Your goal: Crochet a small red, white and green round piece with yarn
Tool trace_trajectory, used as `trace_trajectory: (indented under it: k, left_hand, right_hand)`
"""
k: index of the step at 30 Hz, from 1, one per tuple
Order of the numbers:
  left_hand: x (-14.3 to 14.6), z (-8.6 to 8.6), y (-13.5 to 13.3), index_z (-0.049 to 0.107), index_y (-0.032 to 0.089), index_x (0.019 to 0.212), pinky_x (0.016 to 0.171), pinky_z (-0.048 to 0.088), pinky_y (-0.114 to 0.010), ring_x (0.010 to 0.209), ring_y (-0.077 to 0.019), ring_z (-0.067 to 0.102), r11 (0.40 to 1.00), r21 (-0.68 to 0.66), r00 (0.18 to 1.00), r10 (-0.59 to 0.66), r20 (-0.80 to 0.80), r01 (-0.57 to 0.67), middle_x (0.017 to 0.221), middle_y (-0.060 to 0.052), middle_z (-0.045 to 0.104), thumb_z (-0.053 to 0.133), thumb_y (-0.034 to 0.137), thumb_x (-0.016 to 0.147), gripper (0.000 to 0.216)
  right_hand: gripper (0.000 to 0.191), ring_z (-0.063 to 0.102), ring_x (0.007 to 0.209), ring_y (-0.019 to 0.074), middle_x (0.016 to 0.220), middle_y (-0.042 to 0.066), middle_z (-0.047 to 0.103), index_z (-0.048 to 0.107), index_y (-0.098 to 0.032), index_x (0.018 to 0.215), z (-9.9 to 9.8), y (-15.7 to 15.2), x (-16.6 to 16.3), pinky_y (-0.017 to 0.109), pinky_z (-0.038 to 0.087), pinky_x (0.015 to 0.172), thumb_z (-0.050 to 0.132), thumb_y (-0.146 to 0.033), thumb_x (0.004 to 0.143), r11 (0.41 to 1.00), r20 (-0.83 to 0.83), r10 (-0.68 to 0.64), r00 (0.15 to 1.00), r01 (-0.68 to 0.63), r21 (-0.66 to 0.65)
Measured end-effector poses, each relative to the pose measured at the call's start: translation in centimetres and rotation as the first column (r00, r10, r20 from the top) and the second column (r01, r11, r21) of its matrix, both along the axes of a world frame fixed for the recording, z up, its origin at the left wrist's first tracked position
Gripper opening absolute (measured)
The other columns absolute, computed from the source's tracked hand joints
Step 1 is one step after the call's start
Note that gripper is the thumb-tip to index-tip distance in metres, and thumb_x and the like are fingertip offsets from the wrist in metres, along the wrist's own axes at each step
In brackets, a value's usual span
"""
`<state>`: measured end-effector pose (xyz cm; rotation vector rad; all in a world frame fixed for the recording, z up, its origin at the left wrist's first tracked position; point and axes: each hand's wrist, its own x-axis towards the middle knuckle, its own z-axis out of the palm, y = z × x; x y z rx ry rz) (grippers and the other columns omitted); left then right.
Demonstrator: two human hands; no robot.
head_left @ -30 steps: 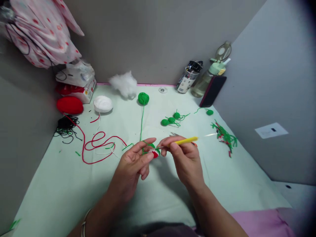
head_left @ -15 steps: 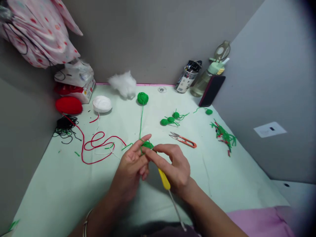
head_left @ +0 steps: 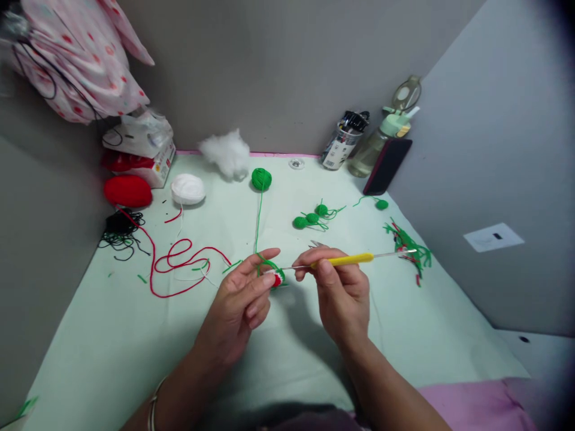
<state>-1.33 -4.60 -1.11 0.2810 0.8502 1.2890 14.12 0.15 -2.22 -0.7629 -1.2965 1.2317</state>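
Note:
My left hand [head_left: 242, 293] pinches a small crocheted piece [head_left: 277, 278] in green, white and red. Green yarn [head_left: 259, 218] runs from the green yarn ball [head_left: 261, 179] down over the left fingers. My right hand [head_left: 339, 287] is closed on the yellow handle of a crochet hook [head_left: 348, 260], which lies nearly level. Its thin metal shaft points left and its tip reaches the top edge of the piece; whether it sits in a stitch I cannot tell. Behind the right hand, only the blade tips of the thread snips [head_left: 315, 244] show.
Red yarn [head_left: 153, 269] loops across the left side, near a red ball [head_left: 128, 191], a white ball [head_left: 187, 189] and black yarn [head_left: 121, 222]. White stuffing [head_left: 227, 154] lies at the back. Small green balls [head_left: 312, 218], yarn scraps [head_left: 411, 246], a phone [head_left: 387, 166] and a bottle [head_left: 368, 152] are right.
The crochet hook has swung from pointing down toward me to nearly level, its handle now to the right. My right hand has turned and covers most of the snips. The piece's red and white now show.

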Motion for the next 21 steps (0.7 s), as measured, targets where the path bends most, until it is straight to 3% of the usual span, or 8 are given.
trace_trajectory:
  k: [3, 8, 11, 16, 19, 21]
  left_hand:
    - [0.05, 0.07, -0.01, 0.074, 0.013, 0.12, 0.037, 0.027, -0.011, 0.041, -0.0005, 0.023, 1.0, 0.0, 1.0, -0.001, -0.012, 0.001, 0.057, 0.012, 0.045, 0.087, 0.019, 0.082, 0.04]
    - [0.21, 0.32, -0.09, 0.068, 0.018, 0.133, 0.036, 0.028, -0.011, 0.039, 0.0033, 0.029, 1.0, 0.008, 0.998, -0.011, -0.063, 0.011, 0.082, 0.004, 0.064, 0.086, 0.021, 0.083, 0.053]
    - [0.22, 0.3, -0.09, 0.062, 0.023, 0.142, 0.036, 0.027, -0.011, 0.039, 0.0038, 0.031, 1.0, 0.016, 0.997, -0.012, -0.078, 0.013, 0.087, 0.004, 0.066, 0.086, 0.021, 0.084, 0.063]
    - [0.08, -0.04, -0.17, 0.067, 0.021, 0.135, 0.036, 0.027, -0.01, 0.04, 0.0045, 0.031, 0.999, 0.035, 0.997, 0.002, -0.083, 0.001, 0.089, 0.003, 0.066, 0.084, 0.02, 0.086, 0.053]
    - [0.05, -0.2, -0.26, 0.07, 0.022, 0.131, 0.036, 0.027, -0.01, 0.04, 0.0048, 0.032, 0.999, 0.047, 0.995, 0.018, -0.094, -0.013, 0.09, 0.003, 0.065, 0.085, 0.02, 0.085, 0.048]
    - [0.06, -0.21, -0.27, 0.071, 0.022, 0.13, 0.037, 0.028, -0.01, 0.04, 0.0049, 0.033, 0.998, 0.054, 0.992, 0.033, -0.118, -0.026, 0.09, 0.003, 0.064, 0.085, 0.02, 0.085, 0.047]
  right_hand:
    - [0.017, 0.069, 0.075, 0.0167, 0.088, 0.003, 0.075, 0.079, -0.025, 0.097, -0.01, -0.09, -0.12, 0.033, 0.058, 0.07, 0.064, -0.031, 0.104, 0.999, 0.009, -0.022, 1.0, 0.022, 0.026]
    - [0.018, 0.074, 0.092, 0.022, 0.096, 0.006, 0.081, 0.081, -0.025, 0.101, 0.27, -0.41, -0.48, 0.037, 0.06, 0.078, 0.064, -0.028, 0.104, 0.982, 0.175, -0.038, 0.984, 0.005, 0.188]
    - [0.017, 0.076, 0.089, 0.0203, 0.097, 0.005, 0.082, 0.081, -0.026, 0.102, 0.09, -0.41, -0.55, 0.035, 0.061, 0.077, 0.064, -0.03, 0.104, 0.995, 0.109, 0.037, 0.993, -0.047, 0.093]
    - [0.019, 0.074, 0.078, 0.0167, 0.089, 0.003, 0.08, 0.076, -0.023, 0.098, -0.29, 0.13, -0.58, 0.031, 0.061, 0.073, 0.064, -0.037, 0.104, 0.985, -0.121, 0.119, 0.985, -0.133, -0.108]
    - [0.022, 0.074, 0.075, 0.0156, 0.087, 0.002, 0.079, 0.074, -0.023, 0.096, -0.12, 0.2, -0.5, 0.03, 0.061, 0.072, 0.061, -0.037, 0.106, 0.979, -0.129, 0.135, 0.983, -0.152, -0.137]
    - [0.022, 0.075, 0.077, 0.0158, 0.088, 0.002, 0.079, 0.074, -0.023, 0.097, 0.02, -0.03, -0.33, 0.03, 0.062, 0.074, 0.058, -0.035, 0.108, 0.989, -0.071, 0.117, 0.991, -0.123, -0.084]
